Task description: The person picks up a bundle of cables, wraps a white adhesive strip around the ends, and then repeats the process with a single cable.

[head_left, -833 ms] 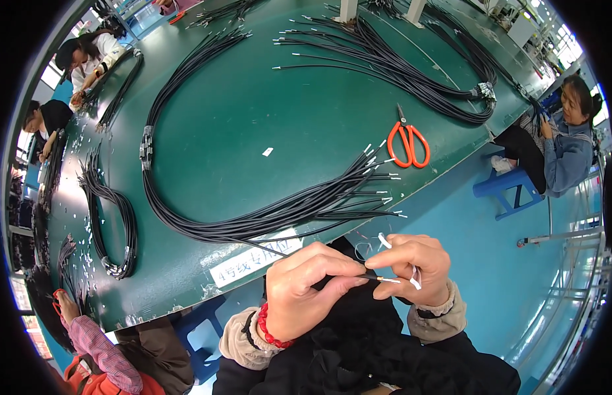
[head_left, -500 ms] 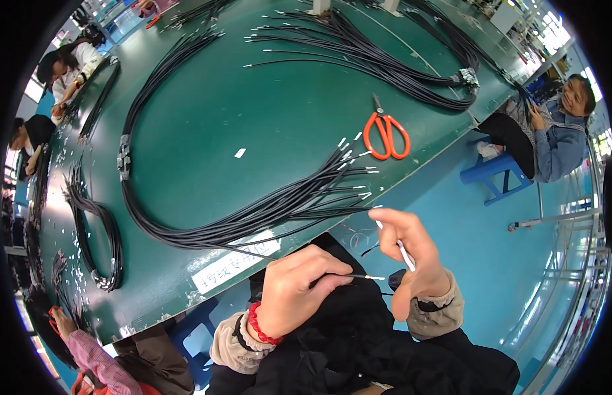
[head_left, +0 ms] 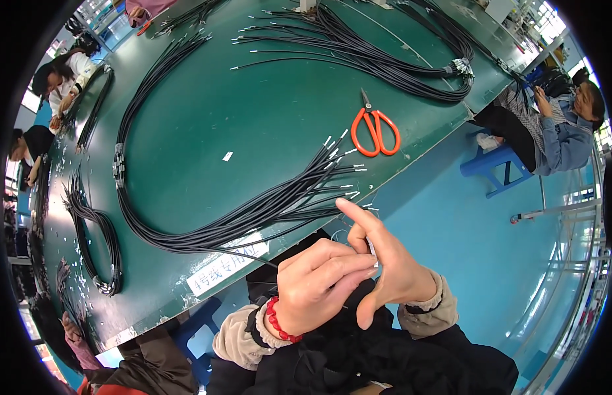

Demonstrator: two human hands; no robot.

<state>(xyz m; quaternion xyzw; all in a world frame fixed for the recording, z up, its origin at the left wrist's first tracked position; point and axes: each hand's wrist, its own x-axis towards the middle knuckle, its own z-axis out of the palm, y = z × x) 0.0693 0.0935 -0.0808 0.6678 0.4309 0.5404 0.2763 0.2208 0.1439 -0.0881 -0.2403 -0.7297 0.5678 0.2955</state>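
A black cable [head_left: 254,257] enters the left hand's [head_left: 319,280] clamped fingers [head_left: 349,264]; the right hand's [head_left: 399,271] grip I cannot tell.

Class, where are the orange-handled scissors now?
The orange-handled scissors lie right of centre in the head view, on the green table, beyond the right hand.

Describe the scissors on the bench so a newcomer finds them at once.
On the green workbench, look beyond the right hand, near its edge. There, between the nearer black cable bundle and the farther cable bundle, lie the scissors, blades pointing away from the person. Their large red-orange loop handles set them apart from the dark cables.
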